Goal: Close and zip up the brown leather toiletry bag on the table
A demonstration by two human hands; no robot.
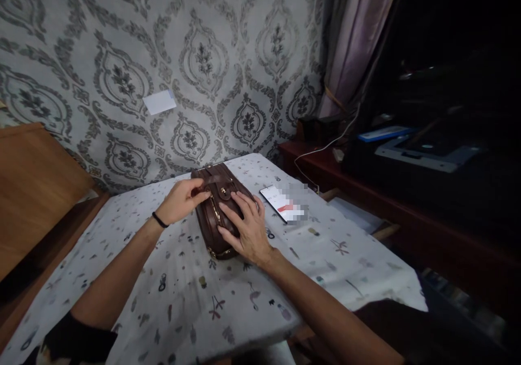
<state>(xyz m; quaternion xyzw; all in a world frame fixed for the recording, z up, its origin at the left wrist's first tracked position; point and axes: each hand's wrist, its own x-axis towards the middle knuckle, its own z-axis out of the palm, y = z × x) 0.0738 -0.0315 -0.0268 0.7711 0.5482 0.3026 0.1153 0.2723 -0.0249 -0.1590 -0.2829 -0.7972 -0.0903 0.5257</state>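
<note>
A dark brown leather bag (207, 221) with gold zippers lies on the patterned white cloth. My left hand (183, 199), with a black band at the wrist, is at the bag's left side. Its thumb and forefinger pinch at the upper end of the front gold zipper (216, 210), and the fingers largely hide the pull there. Spread across the right side of the bag, my right hand (250, 229) presses it with open fingers. Between the hands, a strap tab with a gold clasp (223, 190) shows on top.
A lit phone (279, 205) lies right of the bag. The table cloth (179, 310) reaches the patterned wall. A wooden panel (40, 191) stands at left. On the right are a white cable (325, 149), a dark red ledge (301, 150) and a partly open drawer (362, 215).
</note>
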